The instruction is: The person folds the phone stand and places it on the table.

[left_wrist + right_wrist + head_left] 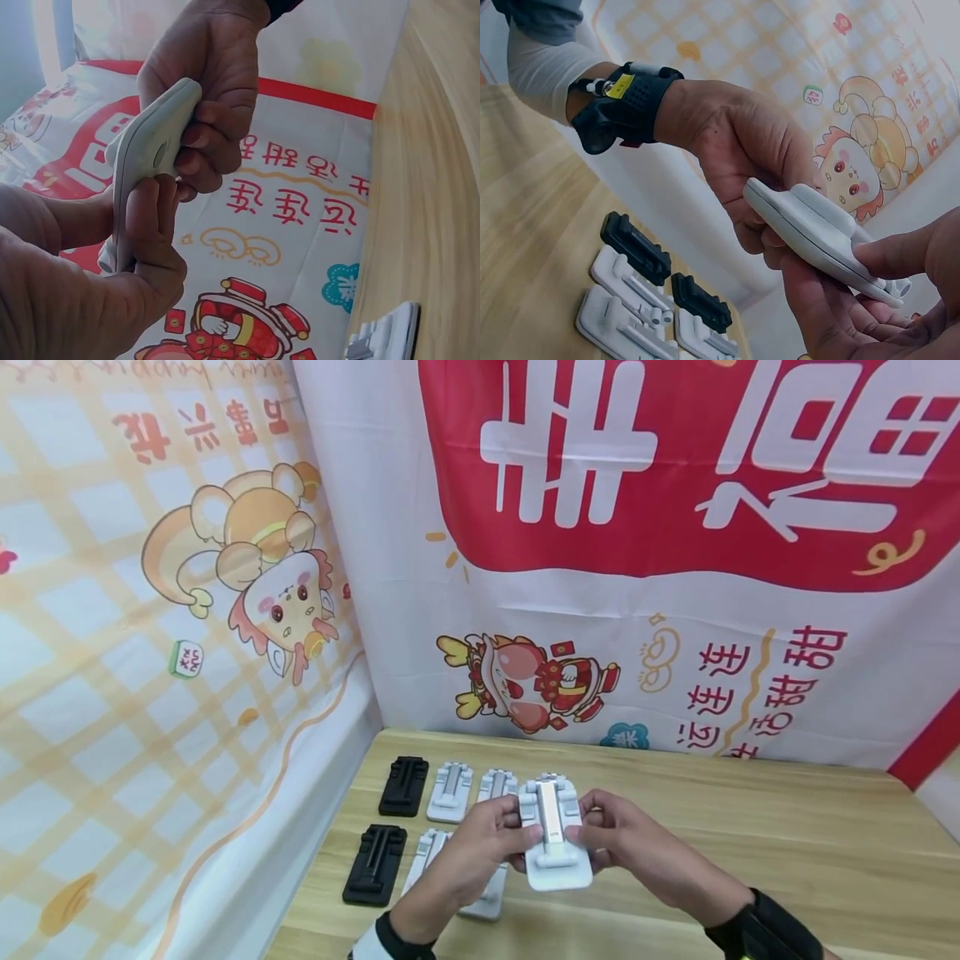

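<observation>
A white folding phone stand (558, 870), folded flat, is held up above the table between both hands. My left hand (480, 842) grips its left side, thumb on the front face and fingers behind. On the opposite side my right hand (626, 833) holds it the same way, thumb near the central arm. In the left wrist view the stand (157, 135) is seen edge-on, with fingers against its back. The right wrist view shows the stand (810, 229) tilted, pinched from both sides.
Left of the held stand, two rows of folded stands lie on the wooden table (750, 843). A black stand (403, 786) and another black stand (375, 865) are leftmost. White stands (450, 792) lie beside them, some partly hidden by my left hand and forearm. Printed cloth (390, 568) hangs behind.
</observation>
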`<state>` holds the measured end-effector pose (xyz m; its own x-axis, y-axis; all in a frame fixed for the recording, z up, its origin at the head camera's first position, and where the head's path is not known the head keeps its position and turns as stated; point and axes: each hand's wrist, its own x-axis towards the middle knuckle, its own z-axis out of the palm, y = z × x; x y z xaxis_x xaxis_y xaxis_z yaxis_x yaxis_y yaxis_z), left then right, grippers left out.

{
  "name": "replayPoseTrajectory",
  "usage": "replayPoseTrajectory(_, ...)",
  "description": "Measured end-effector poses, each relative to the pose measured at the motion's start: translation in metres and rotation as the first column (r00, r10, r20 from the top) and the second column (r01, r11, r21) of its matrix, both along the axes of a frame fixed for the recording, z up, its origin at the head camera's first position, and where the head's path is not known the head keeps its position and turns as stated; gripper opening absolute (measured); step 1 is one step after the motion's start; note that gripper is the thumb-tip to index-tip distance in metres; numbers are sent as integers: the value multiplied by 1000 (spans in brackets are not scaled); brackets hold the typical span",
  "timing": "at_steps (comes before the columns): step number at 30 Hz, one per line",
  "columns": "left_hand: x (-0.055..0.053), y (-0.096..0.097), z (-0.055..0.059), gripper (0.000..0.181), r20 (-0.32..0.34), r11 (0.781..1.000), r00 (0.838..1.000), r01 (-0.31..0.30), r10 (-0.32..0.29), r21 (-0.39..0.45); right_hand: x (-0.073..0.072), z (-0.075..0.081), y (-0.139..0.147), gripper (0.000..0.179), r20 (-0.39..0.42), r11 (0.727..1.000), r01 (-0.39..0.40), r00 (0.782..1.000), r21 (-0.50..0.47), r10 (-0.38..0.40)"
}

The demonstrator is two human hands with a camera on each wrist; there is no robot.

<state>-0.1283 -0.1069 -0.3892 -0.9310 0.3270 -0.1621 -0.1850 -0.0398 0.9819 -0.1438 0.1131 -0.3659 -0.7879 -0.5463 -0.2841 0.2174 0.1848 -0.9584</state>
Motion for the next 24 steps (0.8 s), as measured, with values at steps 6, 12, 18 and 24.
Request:
replayPoseTrajectory(6, -6, 4, -22, 34, -73, 987, 997, -21, 9, -160, -4, -26, 1, 39, -7, 999, 12, 1000, 30, -12)
replayPoseTrajectory(12, -10, 19, -74, 8, -200, 869, 979, -67, -38, -490, -13, -92, -2, 26, -139, 954, 124, 986, 272, -89)
replayPoseTrajectory(18, -21, 26, -110, 19, -251, 709, 960, -90, -126, -699, -19, -137, -8, 18, -189, 888, 169, 977, 429, -95)
replayPoseTrajectory(24, -34, 31, -122, 20, -288, 563, 937, -134, -195, -816, -21, -154, -12, 19, -227, 851, 215, 967, 479, -117)
